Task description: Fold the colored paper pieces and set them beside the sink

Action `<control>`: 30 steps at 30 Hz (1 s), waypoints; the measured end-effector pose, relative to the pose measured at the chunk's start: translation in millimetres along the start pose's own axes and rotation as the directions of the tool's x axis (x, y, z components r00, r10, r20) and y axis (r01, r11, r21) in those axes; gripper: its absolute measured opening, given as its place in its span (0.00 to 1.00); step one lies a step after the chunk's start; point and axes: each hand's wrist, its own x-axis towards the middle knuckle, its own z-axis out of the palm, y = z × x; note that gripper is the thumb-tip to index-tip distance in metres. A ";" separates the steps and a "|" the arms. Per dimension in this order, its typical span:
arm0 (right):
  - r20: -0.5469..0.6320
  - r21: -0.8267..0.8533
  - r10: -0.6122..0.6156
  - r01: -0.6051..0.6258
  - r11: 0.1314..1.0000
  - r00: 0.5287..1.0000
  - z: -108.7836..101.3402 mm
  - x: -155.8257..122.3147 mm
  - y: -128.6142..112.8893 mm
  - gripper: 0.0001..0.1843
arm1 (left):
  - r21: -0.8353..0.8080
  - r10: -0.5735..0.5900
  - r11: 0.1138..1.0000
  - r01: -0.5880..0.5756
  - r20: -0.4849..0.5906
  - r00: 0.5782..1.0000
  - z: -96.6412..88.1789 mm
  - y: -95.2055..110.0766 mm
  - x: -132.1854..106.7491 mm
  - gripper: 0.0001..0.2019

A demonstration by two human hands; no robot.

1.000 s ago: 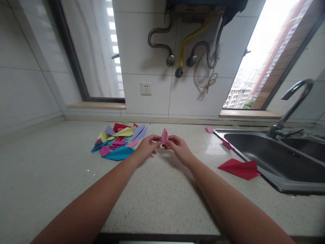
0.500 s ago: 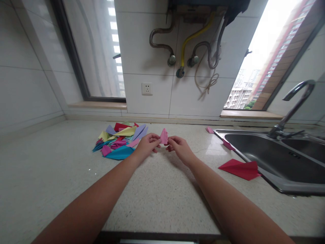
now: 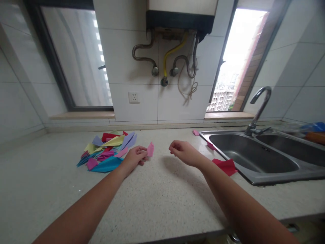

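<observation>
My left hand (image 3: 135, 157) pinches a small pink folded paper (image 3: 150, 149) between thumb and fingers, just above the counter. To its left lies a loose pile of folded paper pieces; a blue paper plane (image 3: 106, 165) and a lilac one (image 3: 128, 140) are among those nearest. My right hand (image 3: 182, 151) hovers over the counter, apart from the pink paper. Its fingers are curled in, with nothing visible in them. A red paper plane (image 3: 225, 166) lies by the sink, partly hidden behind my right forearm.
A steel double sink (image 3: 256, 179) with a tap (image 3: 261, 101) is at the right. Small pink papers lie at its rim, one at the back corner (image 3: 195, 132) and one at the left edge (image 3: 210, 145). Pipes and a socket (image 3: 134, 97) are on the wall.
My right hand has let go of the pink paper and drawn away to the right of it. The left hand still holds the paper. The view has turned to the right.
</observation>
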 end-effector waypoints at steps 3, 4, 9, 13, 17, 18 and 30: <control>-0.028 0.012 0.015 -0.015 1.000 0.999 -4.5 -14.9 20.1 0.08 | 0.032 -0.020 0.999 0.020 -0.005 1.000 3.6 -1.9 1.2 0.21; -0.038 0.070 0.033 -0.030 0.997 0.999 -4.8 -18.5 25.5 0.09 | 0.042 -0.031 0.999 0.031 -0.017 0.999 5.6 -1.9 2.5 0.21; -0.201 0.265 0.023 0.032 0.964 0.979 -14.3 -25.5 36.4 0.09 | 0.085 -0.098 0.992 0.098 -0.007 0.995 21.6 -1.1 22.3 0.19; -0.417 0.296 0.041 0.093 0.951 0.908 -27.7 -25.8 40.5 0.08 | 0.107 -0.122 0.987 0.119 0.024 0.992 49.4 -2.8 61.5 0.20; -0.518 0.441 0.136 0.127 0.889 0.844 -27.1 -25.2 44.1 0.08 | 0.146 -0.082 0.986 0.075 0.041 0.996 100.3 -5.4 117.2 0.19; -0.532 0.494 0.171 0.139 0.858 0.829 -24.9 -24.4 44.7 0.08 | 0.161 -0.101 0.982 0.099 0.007 0.995 115.1 -6.0 131.5 0.18; -0.509 0.837 0.622 0.174 0.519 0.595 -15.5 -9.6 63.1 0.04 | 0.440 -0.008 0.897 0.046 -0.087 0.996 226.0 -18.1 245.3 0.07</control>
